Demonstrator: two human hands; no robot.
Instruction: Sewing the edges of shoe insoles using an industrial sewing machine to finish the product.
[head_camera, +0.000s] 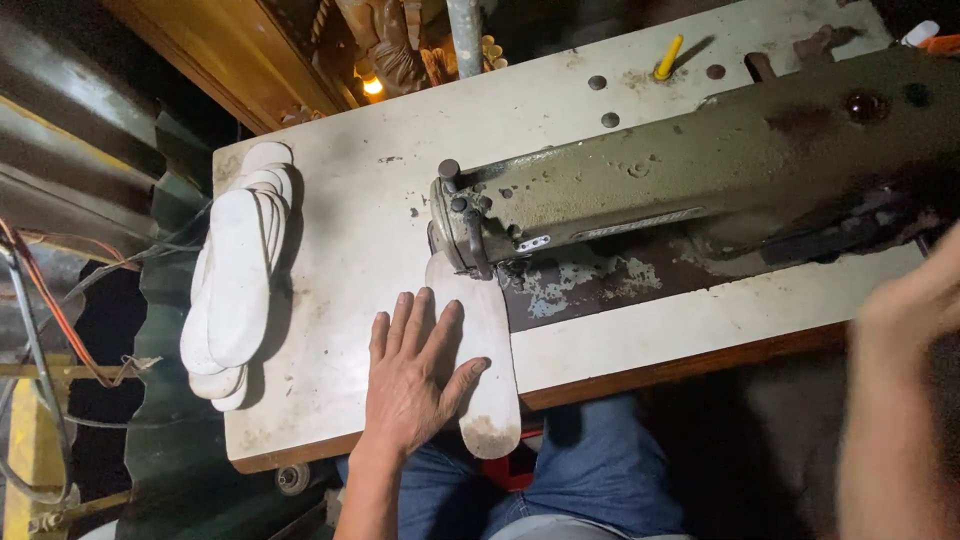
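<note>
The left hand (408, 375) lies flat, open, on a smooth white insole (485, 350) under the scuffed sewing machine (700, 180). The right hand (915, 300) is blurred; grip unclear. Stacked insoles (235, 280) rest on the worn surface (350, 200).

The left hand (412, 375) lies flat on a white insole (483, 350) under the sewing machine (700, 175). At nine o'clock sits a stack of insoles (237, 275); the blurred right hand (915, 310) hangs at three o'clock.
</note>
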